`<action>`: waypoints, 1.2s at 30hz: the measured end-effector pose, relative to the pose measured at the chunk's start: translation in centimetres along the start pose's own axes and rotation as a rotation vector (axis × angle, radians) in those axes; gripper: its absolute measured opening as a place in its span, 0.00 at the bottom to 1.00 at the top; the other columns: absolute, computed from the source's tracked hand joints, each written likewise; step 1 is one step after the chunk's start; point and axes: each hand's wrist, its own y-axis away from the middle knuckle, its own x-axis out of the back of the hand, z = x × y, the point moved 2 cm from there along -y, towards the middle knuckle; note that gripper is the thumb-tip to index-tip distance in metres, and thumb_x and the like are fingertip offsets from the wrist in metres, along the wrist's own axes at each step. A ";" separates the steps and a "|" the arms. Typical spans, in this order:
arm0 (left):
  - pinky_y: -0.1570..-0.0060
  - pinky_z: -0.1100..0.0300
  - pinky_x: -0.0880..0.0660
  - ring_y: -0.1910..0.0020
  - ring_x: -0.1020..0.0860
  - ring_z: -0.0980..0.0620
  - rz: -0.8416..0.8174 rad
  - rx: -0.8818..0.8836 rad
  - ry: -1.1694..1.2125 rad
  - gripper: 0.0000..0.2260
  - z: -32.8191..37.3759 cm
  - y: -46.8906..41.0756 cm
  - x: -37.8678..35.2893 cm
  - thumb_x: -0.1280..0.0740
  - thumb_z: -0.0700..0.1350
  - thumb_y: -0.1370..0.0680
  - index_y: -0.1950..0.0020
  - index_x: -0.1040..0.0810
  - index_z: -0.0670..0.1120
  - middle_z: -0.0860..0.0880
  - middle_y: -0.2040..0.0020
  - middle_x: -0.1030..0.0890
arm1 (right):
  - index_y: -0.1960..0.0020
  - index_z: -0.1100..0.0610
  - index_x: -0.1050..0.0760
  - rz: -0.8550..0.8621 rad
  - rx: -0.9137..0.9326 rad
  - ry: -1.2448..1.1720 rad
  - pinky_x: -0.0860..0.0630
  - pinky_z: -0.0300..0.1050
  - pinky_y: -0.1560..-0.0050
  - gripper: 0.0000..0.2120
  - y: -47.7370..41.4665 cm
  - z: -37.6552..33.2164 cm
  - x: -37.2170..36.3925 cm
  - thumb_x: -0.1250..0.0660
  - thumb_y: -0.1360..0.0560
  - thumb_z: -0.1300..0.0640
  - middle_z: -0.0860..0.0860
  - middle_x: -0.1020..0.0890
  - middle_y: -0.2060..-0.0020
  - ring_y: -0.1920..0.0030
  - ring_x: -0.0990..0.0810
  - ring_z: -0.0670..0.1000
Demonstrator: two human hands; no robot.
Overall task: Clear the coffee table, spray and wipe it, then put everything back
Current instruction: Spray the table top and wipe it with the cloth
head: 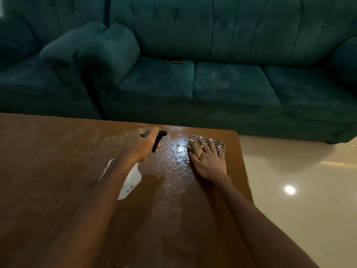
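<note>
Two bare forearms reach forward from the lower edge, side by side. The left hand (139, 147) is curled tightly around the neck of a spray bottle (131, 178), knuckles up. The right hand (209, 161) lies palm down, fingers straight and spread, pressing on a cloth (219, 145).

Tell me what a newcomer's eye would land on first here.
First comes the glistening wet patch on the brown coffee table, near its far right corner. On either side of it are the hands: the left hand grips a white spray bottle with a black trigger, and the right hand presses flat on a striped cloth. Behind the table, a dark green sofa fills the upper half of the view.
</note>
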 end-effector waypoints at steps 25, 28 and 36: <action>0.75 0.64 0.30 0.69 0.24 0.53 -0.104 0.057 0.029 0.18 -5.4 -3.2 6.5 0.43 0.57 0.17 0.49 0.22 0.43 0.44 0.62 0.18 | 0.21 0.39 0.56 -0.013 -0.053 0.018 0.66 0.52 0.26 0.30 -0.7 0.4 -0.3 0.60 0.21 0.33 0.41 0.58 0.21 0.22 0.64 0.46; 0.74 0.64 0.30 0.68 0.24 0.51 -0.075 0.056 0.041 0.18 -6.0 -3.2 7.1 0.43 0.57 0.17 0.53 0.21 0.46 0.44 0.61 0.17 | 0.21 0.39 0.56 -0.012 -0.063 0.016 0.66 0.51 0.26 0.29 -0.8 0.4 -0.4 0.60 0.20 0.33 0.41 0.59 0.21 0.22 0.64 0.46; 0.76 0.64 0.31 0.72 0.25 0.53 0.025 0.005 0.104 0.17 -6.4 -2.9 7.7 0.42 0.57 0.17 0.56 0.21 0.49 0.49 0.62 0.16 | 0.20 0.40 0.56 0.019 -0.203 -0.025 0.66 0.55 0.25 0.32 -3.0 -1.5 -0.2 0.61 0.22 0.31 0.43 0.59 0.20 0.22 0.65 0.49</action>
